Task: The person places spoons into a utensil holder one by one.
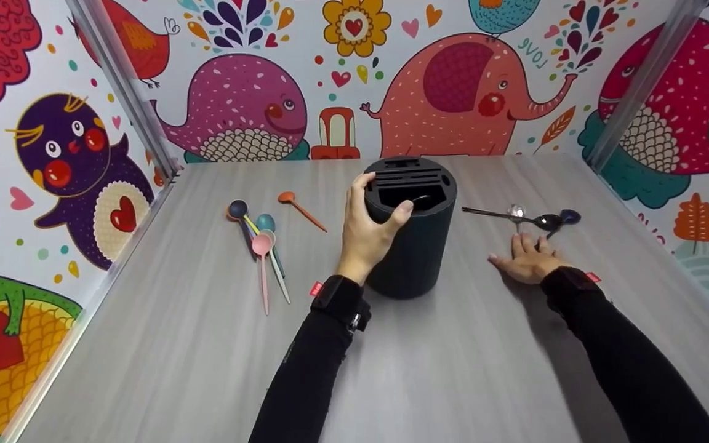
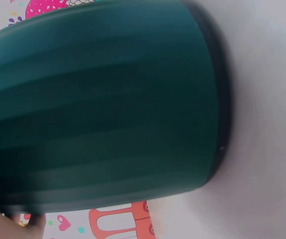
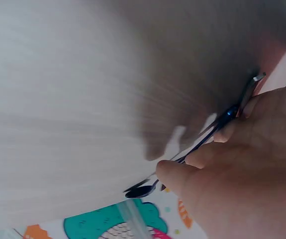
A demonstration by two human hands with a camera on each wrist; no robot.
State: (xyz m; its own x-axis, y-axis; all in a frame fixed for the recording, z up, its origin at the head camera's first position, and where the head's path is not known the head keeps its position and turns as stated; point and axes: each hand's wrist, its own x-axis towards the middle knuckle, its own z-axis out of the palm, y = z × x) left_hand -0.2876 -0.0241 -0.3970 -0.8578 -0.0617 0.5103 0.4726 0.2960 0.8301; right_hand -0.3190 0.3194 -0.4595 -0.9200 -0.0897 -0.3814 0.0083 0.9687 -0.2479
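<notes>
A dark green, round utensil holder (image 1: 413,258) with a black slotted top stands upright on the table; in the left wrist view its green side (image 2: 103,104) fills most of the picture. My left hand (image 1: 368,231) grips its upper rim, thumb at the near edge of the large opening. A thin shiny piece of metal (image 1: 420,198) shows inside that opening. To the right, my right hand (image 1: 528,264) reaches over the table with fingers spread, fingertips right at several metal spoons. Among them are a black spoon (image 1: 548,222), a dark blue spoon (image 1: 570,216) and a silver spoon (image 1: 516,211).
Left of the holder lies a bunch of coloured spoons, with a pink spoon (image 1: 262,245) and a teal spoon (image 1: 266,222) among them. An orange spoon (image 1: 287,197) lies apart from these. Printed panels (image 1: 244,111) wall in the wood-grain table (image 1: 176,369) at the back and sides.
</notes>
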